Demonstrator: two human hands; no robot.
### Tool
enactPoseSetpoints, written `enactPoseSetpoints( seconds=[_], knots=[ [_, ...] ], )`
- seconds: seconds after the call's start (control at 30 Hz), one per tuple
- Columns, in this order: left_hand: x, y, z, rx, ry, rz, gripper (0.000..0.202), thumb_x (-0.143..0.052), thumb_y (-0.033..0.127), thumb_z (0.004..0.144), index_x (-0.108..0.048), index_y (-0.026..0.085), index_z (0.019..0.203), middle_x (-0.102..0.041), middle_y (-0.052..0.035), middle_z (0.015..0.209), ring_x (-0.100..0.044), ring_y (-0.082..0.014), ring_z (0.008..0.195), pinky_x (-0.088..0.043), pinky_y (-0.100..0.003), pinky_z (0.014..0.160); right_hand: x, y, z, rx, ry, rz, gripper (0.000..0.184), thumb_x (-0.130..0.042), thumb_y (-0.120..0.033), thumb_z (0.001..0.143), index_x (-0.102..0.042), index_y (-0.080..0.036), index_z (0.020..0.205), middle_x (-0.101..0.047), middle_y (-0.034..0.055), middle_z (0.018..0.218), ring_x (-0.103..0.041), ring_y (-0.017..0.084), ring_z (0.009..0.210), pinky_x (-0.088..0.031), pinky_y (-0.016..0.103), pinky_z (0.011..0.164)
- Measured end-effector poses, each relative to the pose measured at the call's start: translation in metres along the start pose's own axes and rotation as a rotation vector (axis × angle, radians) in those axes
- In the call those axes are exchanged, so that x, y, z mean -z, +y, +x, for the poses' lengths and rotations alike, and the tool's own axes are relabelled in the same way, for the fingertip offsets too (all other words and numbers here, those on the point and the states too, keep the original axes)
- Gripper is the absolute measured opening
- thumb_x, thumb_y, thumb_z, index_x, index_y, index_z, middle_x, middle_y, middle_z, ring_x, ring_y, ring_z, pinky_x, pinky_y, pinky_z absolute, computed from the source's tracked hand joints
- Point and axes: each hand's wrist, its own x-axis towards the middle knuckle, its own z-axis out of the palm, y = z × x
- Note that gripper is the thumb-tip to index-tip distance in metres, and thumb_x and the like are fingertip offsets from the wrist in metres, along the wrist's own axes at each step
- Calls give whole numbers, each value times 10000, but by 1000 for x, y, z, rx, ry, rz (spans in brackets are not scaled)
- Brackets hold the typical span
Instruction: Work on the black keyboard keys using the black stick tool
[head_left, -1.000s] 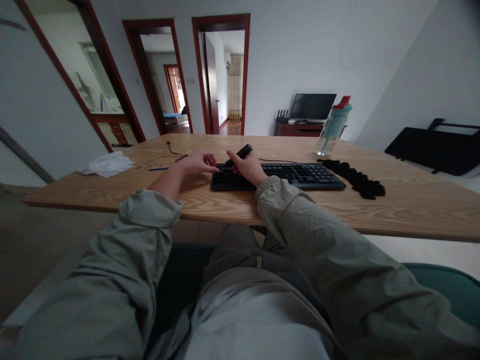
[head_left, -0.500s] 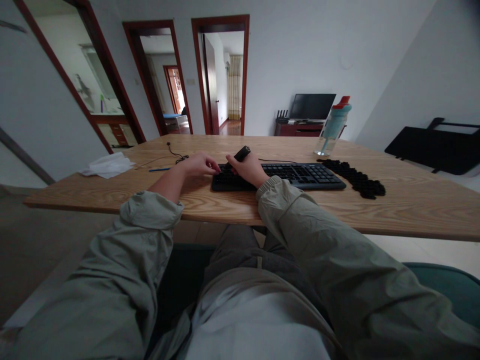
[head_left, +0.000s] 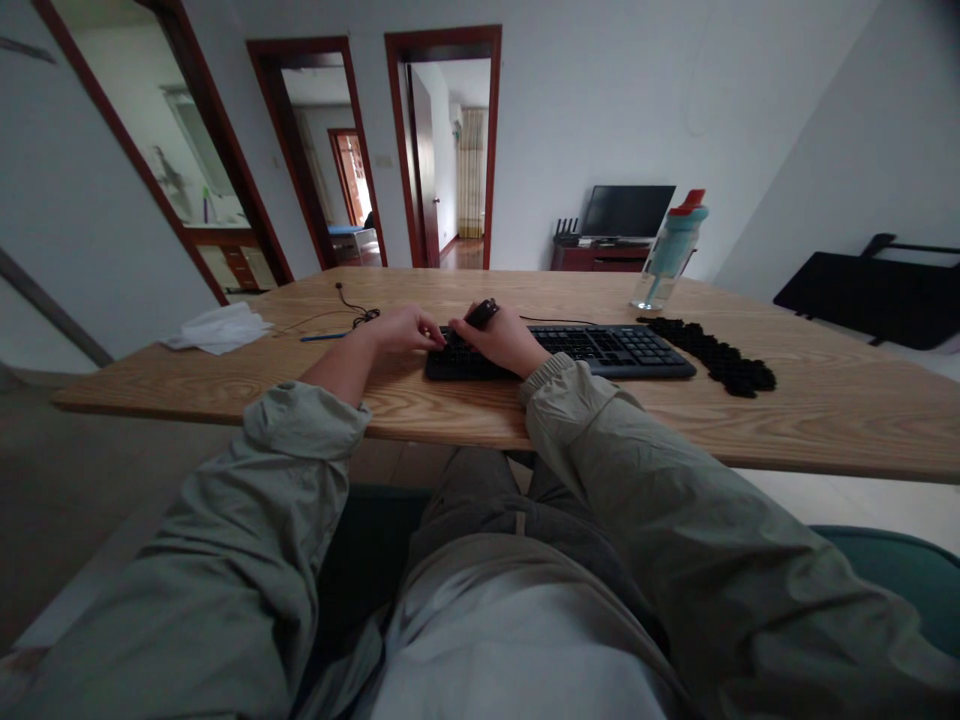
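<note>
1. the right hand (head_left: 504,340) rests on the left part of a black keyboard (head_left: 609,348). its fingers are curled tight around a small black tool (head_left: 481,313).
2. the small black tool sticks up and away from the fist, tilted, over the keyboard's far edge. its lower end is hidden in the grip.
3. the left hand (head_left: 409,328) lies just beside the right one, at the keyboard's left end. its fingers are bent and drawn close together, with the tips at the keys. whether they pinch anything is too small to tell.
4. the keyboard lies flat on a wooden table (head_left: 600,425), lengthwise across it, and its thin cable runs off behind the right hand.
5. to the right of the keyboard, just beside its end, a strip of loose black keycaps (head_left: 720,360) lies on the wood.
6. beyond the keycaps a teal water bottle (head_left: 667,250) with a red cap stands upright near the far edge.
7. to the left of the hands lie a blue pen (head_left: 322,337), a tangled black cord (head_left: 358,313) and, further left, a crumpled white tissue (head_left: 217,328).
8. both arms wear grey-green sleeves; the left sleeve (head_left: 300,430) is pushed up to the elbow.
9. a dark screen (head_left: 626,212) stands on a low cabinet by the far wall.
</note>
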Motion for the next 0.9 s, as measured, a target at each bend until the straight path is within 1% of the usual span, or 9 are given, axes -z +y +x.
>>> enactPoseSetpoints(
  seconds=[0.1, 0.23, 0.33, 0.43, 0.57, 0.67, 0.73, 0.83, 0.9],
  knots=[
    [0, 2, 1, 6, 3, 20, 239, -739, 338, 708, -801, 186, 882, -756, -48, 818, -630, -154, 704, -469, -253, 668, 0, 0, 3, -64, 15, -17, 416, -560, -514, 905, -623, -156, 703, -635, 46, 644, -569, 150, 618, -422, 268, 613],
    [3, 3, -2, 46, 24, 12, 303, -736, 406, 711, -788, 171, 894, -739, -55, 799, -607, -156, 692, -446, -259, 639, 0, 1, 4, -25, 11, 11, 390, -572, -496, 902, -622, -158, 714, -630, 37, 644, -560, 146, 610, -424, 270, 608],
    [3, 2, -3, 59, 36, 28, 304, -746, 428, 680, -762, 170, 840, -718, -43, 765, -587, -149, 675, -426, -255, 621, 4, 2, 3, 8, -38, 65, 330, -597, -466, 894, -639, -156, 788, -621, 14, 633, -556, 135, 590, -416, 259, 582],
    [1, 2, -2, 66, 74, 69, 278, -742, 433, 669, -717, 176, 771, -685, -18, 712, -556, -137, 644, -394, -246, 595, 10, 3, 4, 16, -111, 130, 262, -639, -418, 881, -651, -156, 875, -622, -2, 640, -573, 123, 586, -423, 237, 557],
    [-2, 8, -1, 66, 126, 103, 295, -767, 431, 655, -669, 173, 760, -652, -14, 707, -540, -148, 655, -373, -262, 604, 15, 9, 9, -13, -167, 219, 220, -684, -380, 861, -646, -164, 883, -625, -5, 657, -580, 113, 565, -437, 216, 502],
    [-3, 12, -2, 53, 142, 93, 325, -786, 409, 647, -658, 171, 828, -654, -20, 765, -552, -159, 695, -386, -266, 632, 14, 17, 17, -45, -209, 296, 231, -731, -378, 826, -644, -171, 882, -641, 6, 682, -599, 123, 565, -471, 227, 489],
    [-4, 13, -2, 43, 145, 71, 368, -785, 388, 657, -661, 171, 926, -660, -22, 812, -563, -160, 716, -399, -264, 647, 15, 22, 26, -59, -258, 335, 232, -753, -360, 806, -648, -170, 890, -646, 10, 676, -613, 134, 563, -491, 239, 485],
    [-6, 12, 0, 31, 144, 64, 478, -771, 376, 686, -657, 179, 1107, -661, -15, 836, -575, -157, 726, -405, -259, 652, 19, 26, 42, -66, -362, 346, 192, -762, -306, 795, -664, -164, 879, -658, 12, 667, -610, 129, 537, -492, 235, 464],
    [-6, 13, 2, 33, 141, 63, 521, -762, 386, 705, -656, 183, 1173, -659, -12, 826, -573, -153, 720, -402, -255, 653, 22, 23, 54, -76, -439, 334, 150, -766, -262, 784, -677, -160, 850, -674, 16, 681, -610, 118, 536, -483, 215, 450]
  ],
)
